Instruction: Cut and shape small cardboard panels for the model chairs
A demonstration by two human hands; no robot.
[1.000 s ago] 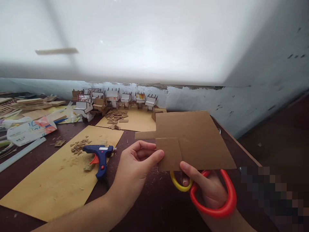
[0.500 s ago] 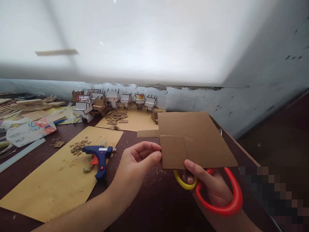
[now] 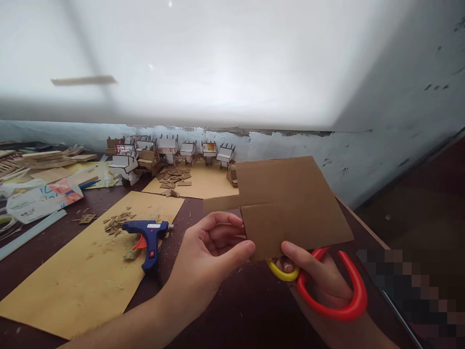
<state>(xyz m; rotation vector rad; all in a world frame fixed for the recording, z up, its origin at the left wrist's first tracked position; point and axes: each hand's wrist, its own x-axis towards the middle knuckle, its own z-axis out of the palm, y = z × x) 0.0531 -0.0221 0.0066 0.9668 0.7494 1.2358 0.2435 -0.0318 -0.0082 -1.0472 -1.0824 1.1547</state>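
My right hand (image 3: 323, 278) pinches a large brown cardboard sheet (image 3: 286, 182) and a smaller cardboard rectangle (image 3: 262, 228) laid over its lower left corner, thumb on top. Scissors with a red loop (image 3: 358, 303) and a yellow loop (image 3: 285, 275) hang in the same hand; their blades are hidden behind the sheet. My left hand (image 3: 218, 252) is closed at the left edge of the smaller rectangle, its thumb lying on the lower corner. A narrow cardboard strip (image 3: 221, 203) sticks out left from behind the sheet.
A blue glue gun (image 3: 150, 237) lies on a yellow board (image 3: 83, 271) beside small cardboard scraps (image 3: 114, 222). Several small cardboard models (image 3: 169, 148) stand along the wall. At the left are wood pieces (image 3: 47, 160) and a plastic packet (image 3: 43, 198).
My left thumb has moved right onto the lower corner of the smaller rectangle. The cardboard has tilted, its far edge rising, and the right hand with the scissors has shifted slightly right.
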